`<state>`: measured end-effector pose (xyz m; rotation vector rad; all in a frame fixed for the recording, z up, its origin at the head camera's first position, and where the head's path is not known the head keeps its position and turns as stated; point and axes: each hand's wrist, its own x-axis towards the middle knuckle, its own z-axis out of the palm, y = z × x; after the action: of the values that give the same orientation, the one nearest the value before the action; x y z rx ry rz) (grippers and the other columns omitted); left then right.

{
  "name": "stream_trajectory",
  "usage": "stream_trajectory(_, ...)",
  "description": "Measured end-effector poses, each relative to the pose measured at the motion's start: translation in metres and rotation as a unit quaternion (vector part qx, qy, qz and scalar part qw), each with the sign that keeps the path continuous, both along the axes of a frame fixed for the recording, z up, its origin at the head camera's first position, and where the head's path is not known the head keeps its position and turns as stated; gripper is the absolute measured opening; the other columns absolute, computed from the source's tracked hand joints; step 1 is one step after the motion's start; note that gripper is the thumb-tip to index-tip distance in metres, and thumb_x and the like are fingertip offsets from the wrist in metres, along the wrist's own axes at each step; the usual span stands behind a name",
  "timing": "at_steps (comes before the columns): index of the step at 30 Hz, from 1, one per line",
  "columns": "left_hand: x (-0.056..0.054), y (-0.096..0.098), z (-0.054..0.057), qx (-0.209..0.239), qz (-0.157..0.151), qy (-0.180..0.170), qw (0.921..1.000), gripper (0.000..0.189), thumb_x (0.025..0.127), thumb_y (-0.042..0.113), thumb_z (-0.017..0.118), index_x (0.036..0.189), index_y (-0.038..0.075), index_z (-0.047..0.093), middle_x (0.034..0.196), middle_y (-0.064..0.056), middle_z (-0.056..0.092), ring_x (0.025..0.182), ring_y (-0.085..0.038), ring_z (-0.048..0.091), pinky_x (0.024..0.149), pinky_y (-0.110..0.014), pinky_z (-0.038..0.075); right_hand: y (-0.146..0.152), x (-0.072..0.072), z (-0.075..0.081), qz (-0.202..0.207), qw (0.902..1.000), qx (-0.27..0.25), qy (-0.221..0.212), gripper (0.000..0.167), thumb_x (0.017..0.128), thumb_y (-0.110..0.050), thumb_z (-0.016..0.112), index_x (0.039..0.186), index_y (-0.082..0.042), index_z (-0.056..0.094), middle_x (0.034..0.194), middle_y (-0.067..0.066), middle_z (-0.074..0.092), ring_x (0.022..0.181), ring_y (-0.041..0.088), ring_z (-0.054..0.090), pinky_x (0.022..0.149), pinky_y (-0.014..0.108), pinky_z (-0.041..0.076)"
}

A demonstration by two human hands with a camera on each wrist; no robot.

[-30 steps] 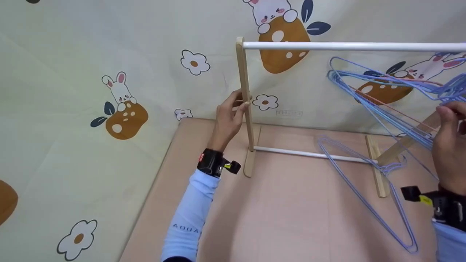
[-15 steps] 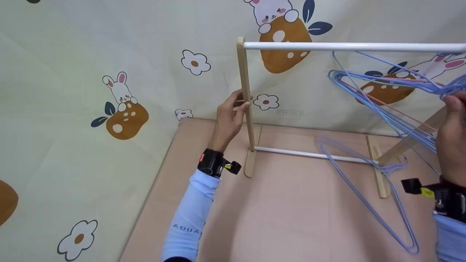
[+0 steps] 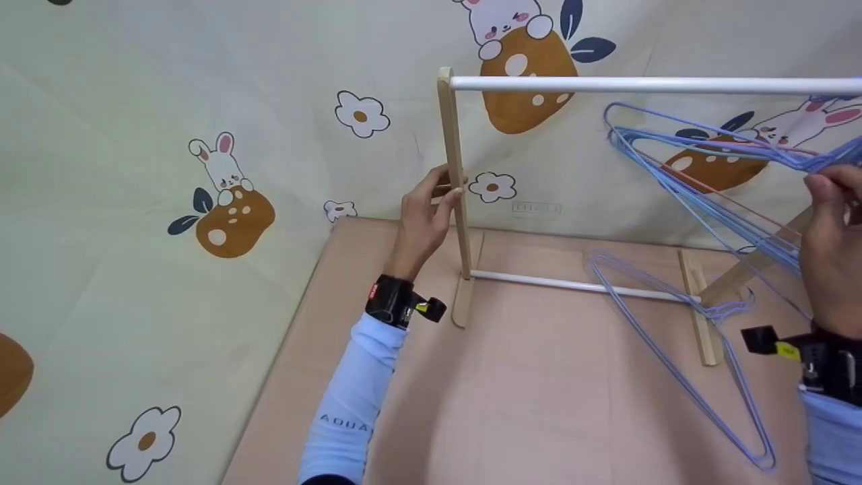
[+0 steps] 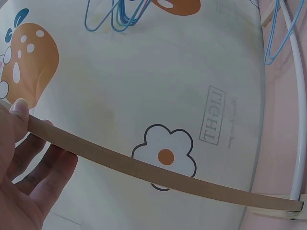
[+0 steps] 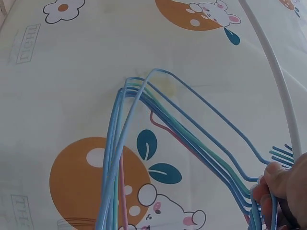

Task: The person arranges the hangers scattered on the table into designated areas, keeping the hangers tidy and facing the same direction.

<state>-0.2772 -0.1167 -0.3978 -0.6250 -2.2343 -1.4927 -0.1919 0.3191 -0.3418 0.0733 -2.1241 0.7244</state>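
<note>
My left hand (image 3: 424, 215) pinches the wooden upright (image 3: 450, 135) of a small rack between thumb and fingers, as the left wrist view also shows. At the right edge of the head view, my right hand (image 3: 832, 269) grips a bundle of wire hangers (image 5: 109, 167) near their necks, below the white top bar (image 3: 646, 85). Most of these hangers are blue; a green one and a red one show among them. Their hooks are partly hidden by my fingers or out of frame. The front blue hanger sits slightly apart from the rest.
Blue hangers (image 3: 764, 461) lie at the rack's right foot (image 3: 700, 323), near the white lower bar (image 3: 539, 279). The rack stands on a pinkish surface (image 3: 532, 404), close to a wall covering (image 3: 283, 81) printed with rabbits and flowers.
My right hand shifted slightly right and up with the front hanger rising toward the top bar, then came back left as that hanger dropped. My left hand has stayed on the upright.
</note>
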Motion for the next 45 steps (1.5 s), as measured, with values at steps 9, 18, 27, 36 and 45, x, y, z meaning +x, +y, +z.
stream_trajectory(9, -0.001, -0.001, -0.001, 0.003, 0.002, 0.003, 1.0, 0.033, 0.105, 0.009, 0.057, 0.136, -0.002, 0.057, 0.117, -0.011, 0.067, 0.106, -0.02, 0.066, 0.085, -0.028, 0.059, -0.002, -0.003, -0.001, 0.014, 0.9989, 0.026, 0.038, 0.036, 0.108, -0.021, 0.052, 0.115, 0.011, 0.067, 0.104, 0.031, 0.062, 0.09, 0.045, 0.056, 0.086, 0.02, 0.037)
stream_trajectory(18, -0.001, 0.001, 0.0, 0.0, 0.001, 0.007, 1.0, 0.032, 0.105, 0.01, 0.057, 0.135, -0.002, 0.058, 0.117, -0.012, 0.067, 0.105, -0.021, 0.066, 0.084, -0.027, 0.059, 0.003, 0.004, -0.006, -0.006, 0.9989, 0.023, 0.04, 0.035, 0.108, -0.023, 0.051, 0.119, 0.006, 0.068, 0.113, 0.031, 0.062, 0.101, 0.048, 0.058, 0.094, 0.029, 0.043)
stream_trajectory(27, -0.001, 0.001, -0.001, 0.012, -0.005, 0.005, 0.9999, 0.033, 0.105, 0.009, 0.057, 0.135, -0.004, 0.057, 0.117, -0.015, 0.067, 0.104, -0.022, 0.066, 0.084, -0.028, 0.059, 0.007, 0.013, -0.019, -0.046, 0.9972, 0.042, 0.042, 0.031, 0.108, -0.024, 0.054, 0.122, -0.001, 0.07, 0.11, 0.025, 0.064, 0.094, 0.042, 0.053, 0.086, 0.026, 0.036)
stream_trajectory(36, 0.0, 0.001, 0.0, 0.018, -0.007, -0.005, 0.9998, 0.033, 0.104, 0.007, 0.058, 0.136, -0.002, 0.057, 0.118, -0.012, 0.066, 0.106, -0.024, 0.065, 0.087, -0.03, 0.058, -0.017, 0.011, -0.037, 0.017, 0.987, 0.031, 0.157, 0.016, 0.1, -0.007, 0.066, 0.101, 0.007, 0.073, 0.095, 0.028, 0.06, 0.082, 0.048, 0.053, 0.087, 0.021, 0.035)
stream_trajectory(45, -0.001, 0.004, 0.0, 0.011, 0.009, 0.007, 0.9999, 0.032, 0.103, -0.001, 0.057, 0.134, -0.009, 0.056, 0.117, -0.023, 0.066, 0.105, -0.033, 0.065, 0.086, -0.033, 0.059, -0.03, 0.01, -0.07, 0.122, 0.9774, 0.018, 0.171, 0.035, 0.102, -0.023, 0.066, 0.093, 0.01, 0.073, 0.087, 0.027, 0.058, 0.076, 0.048, 0.05, 0.08, 0.02, 0.036)
